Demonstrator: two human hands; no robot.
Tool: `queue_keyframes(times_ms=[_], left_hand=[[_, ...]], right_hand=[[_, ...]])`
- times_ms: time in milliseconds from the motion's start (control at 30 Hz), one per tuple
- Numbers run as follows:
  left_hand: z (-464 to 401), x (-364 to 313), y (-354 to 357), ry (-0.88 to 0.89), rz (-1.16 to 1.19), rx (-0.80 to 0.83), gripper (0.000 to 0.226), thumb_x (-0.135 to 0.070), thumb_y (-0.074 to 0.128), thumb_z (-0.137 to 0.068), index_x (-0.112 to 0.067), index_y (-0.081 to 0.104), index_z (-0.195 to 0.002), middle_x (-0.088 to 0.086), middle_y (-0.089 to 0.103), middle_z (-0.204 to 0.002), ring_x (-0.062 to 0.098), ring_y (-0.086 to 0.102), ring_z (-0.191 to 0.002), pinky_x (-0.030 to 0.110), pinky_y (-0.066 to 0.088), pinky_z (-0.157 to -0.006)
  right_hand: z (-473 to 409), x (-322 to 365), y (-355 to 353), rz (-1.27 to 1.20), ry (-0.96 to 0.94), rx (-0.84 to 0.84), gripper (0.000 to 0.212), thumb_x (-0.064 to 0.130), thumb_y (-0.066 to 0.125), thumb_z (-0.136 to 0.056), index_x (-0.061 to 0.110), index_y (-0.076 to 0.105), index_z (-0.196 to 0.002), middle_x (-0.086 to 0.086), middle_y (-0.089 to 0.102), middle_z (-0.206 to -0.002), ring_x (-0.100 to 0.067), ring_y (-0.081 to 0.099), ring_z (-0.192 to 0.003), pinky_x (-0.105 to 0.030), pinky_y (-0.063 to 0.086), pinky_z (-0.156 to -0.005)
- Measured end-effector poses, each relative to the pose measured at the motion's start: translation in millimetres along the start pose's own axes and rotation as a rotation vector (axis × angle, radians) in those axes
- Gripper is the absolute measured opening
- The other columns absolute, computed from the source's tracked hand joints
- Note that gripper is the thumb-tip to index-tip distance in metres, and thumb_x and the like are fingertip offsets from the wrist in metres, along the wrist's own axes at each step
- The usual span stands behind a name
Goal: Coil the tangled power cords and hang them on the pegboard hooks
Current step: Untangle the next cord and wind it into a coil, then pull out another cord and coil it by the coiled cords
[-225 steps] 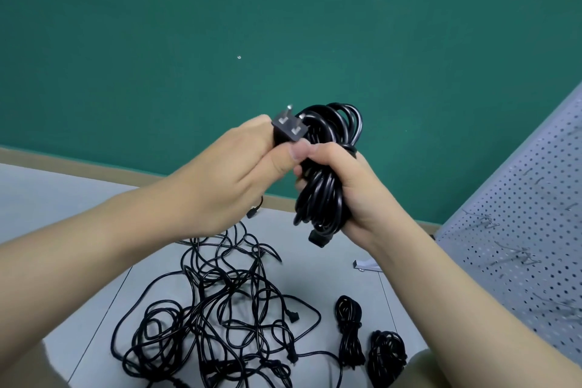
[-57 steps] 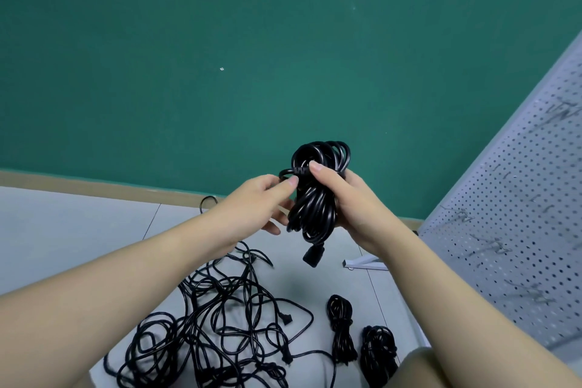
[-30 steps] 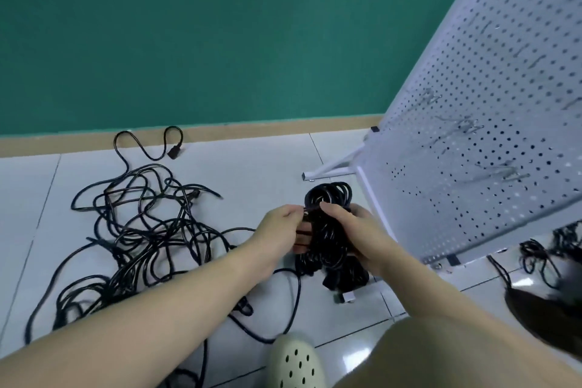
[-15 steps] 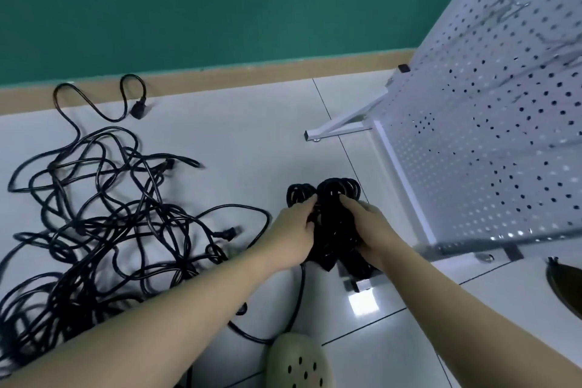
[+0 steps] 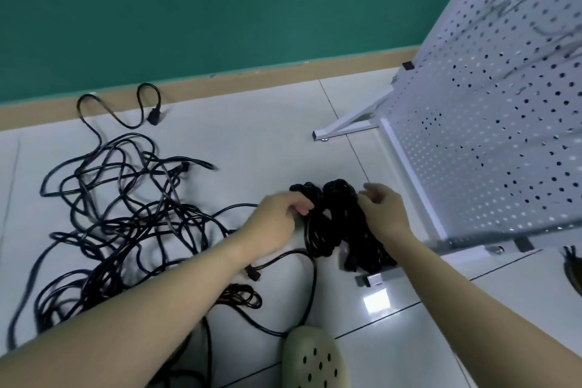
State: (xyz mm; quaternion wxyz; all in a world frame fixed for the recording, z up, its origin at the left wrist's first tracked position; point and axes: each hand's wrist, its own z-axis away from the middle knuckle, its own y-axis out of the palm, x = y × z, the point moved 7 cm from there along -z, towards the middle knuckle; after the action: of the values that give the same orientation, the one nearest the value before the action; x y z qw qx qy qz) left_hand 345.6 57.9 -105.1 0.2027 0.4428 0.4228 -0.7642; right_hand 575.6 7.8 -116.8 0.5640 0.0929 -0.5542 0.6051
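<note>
Black coiled cord bundles (image 5: pixel 327 224) lie side by side on the white tiled floor by the pegboard's foot. My left hand (image 5: pixel 277 217) sits at their left edge with curled fingers; motion blur hides whether it holds a strand. My right hand (image 5: pixel 382 214) hovers over their right side, fingers loosely bent and holding nothing. A big tangle of black power cords (image 5: pixel 126 214) sprawls to the left. The white pegboard (image 5: pixel 491 151) leans at the right, with wire hooks (image 5: pixel 504 0) near its top.
A pegboard support leg (image 5: pixel 346 127) juts across the floor toward the green wall. One loose plug end (image 5: pixel 153 113) lies near the baseboard. A pale perforated shoe (image 5: pixel 315 359) is at the bottom centre. A cord loop (image 5: pixel 311 280) runs just in front of it.
The coiled bundle I held up with both hands has come down onto the floor beside the other bundles. My right hand has let go and lifted slightly. The view has tilted down.
</note>
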Motion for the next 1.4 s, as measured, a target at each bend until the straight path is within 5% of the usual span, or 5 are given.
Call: queue_keyframes(times_ms=[567,633,767,1100,1400], left_hand=[[67.2,88.2,-143.0,-0.059,-0.576,0.116,0.051,0.004,0.044,-0.093,-0.014,0.063,-0.137,0.005,0.059,-0.138,0.023,0.049,-0.133,0.036,0.036,-0.115],[72.8,98.7,-140.3,-0.045,-0.632,0.13,0.054,0.002,0.046,-0.091,-0.015,0.06,-0.141,0.004,0.055,-0.141,0.025,0.048,-0.135,0.038,0.036,-0.115],[85.1,111.8,-148.0,-0.004,-0.795,0.092,0.059,-0.003,0.057,-0.091,-0.018,0.048,-0.148,0.002,0.047,-0.14,0.025,0.051,-0.126,0.037,0.043,-0.107],[115.4,142.0,-178.7,-0.175,-0.891,-0.062,0.075,-0.019,0.057,-0.1,-0.029,0.011,-0.158,0.007,0.056,-0.133,0.028,0.064,-0.099,0.042,0.056,-0.083],[105.4,83.8,-175.1,-0.128,-0.549,-0.203,0.038,-0.035,0.064,-0.097,-0.023,0.062,-0.133,0.0,0.061,-0.121,0.019,0.058,-0.114,0.036,0.049,-0.1]], right_hand=[[88.7,55.6,223.9,0.306,-0.313,0.683,0.06,0.033,0.069,-0.097,0.021,0.046,-0.151,0.009,0.06,-0.135,-0.009,0.064,-0.104,-0.024,0.047,-0.095],[89.3,54.4,229.6,0.372,-0.355,0.634,0.048,0.032,0.067,-0.099,0.016,0.056,-0.142,0.002,0.062,-0.137,-0.016,0.061,-0.122,-0.028,0.044,-0.103],[82.0,56.0,233.3,0.319,-0.391,0.573,0.027,0.027,0.064,-0.1,0.02,0.055,-0.075,0.007,0.056,-0.065,-0.006,0.05,-0.062,-0.031,0.042,-0.066],[75.2,69.1,208.1,0.031,-0.16,0.588,0.034,0.029,0.052,-0.107,0.012,0.058,-0.078,-0.002,0.053,-0.071,-0.015,0.05,-0.068,-0.028,0.045,-0.068],[116.4,109.9,201.1,-0.542,0.247,0.768,0.031,0.031,0.042,-0.112,0.014,0.048,-0.086,-0.005,0.052,-0.075,-0.017,0.053,-0.062,-0.034,0.054,-0.054]])
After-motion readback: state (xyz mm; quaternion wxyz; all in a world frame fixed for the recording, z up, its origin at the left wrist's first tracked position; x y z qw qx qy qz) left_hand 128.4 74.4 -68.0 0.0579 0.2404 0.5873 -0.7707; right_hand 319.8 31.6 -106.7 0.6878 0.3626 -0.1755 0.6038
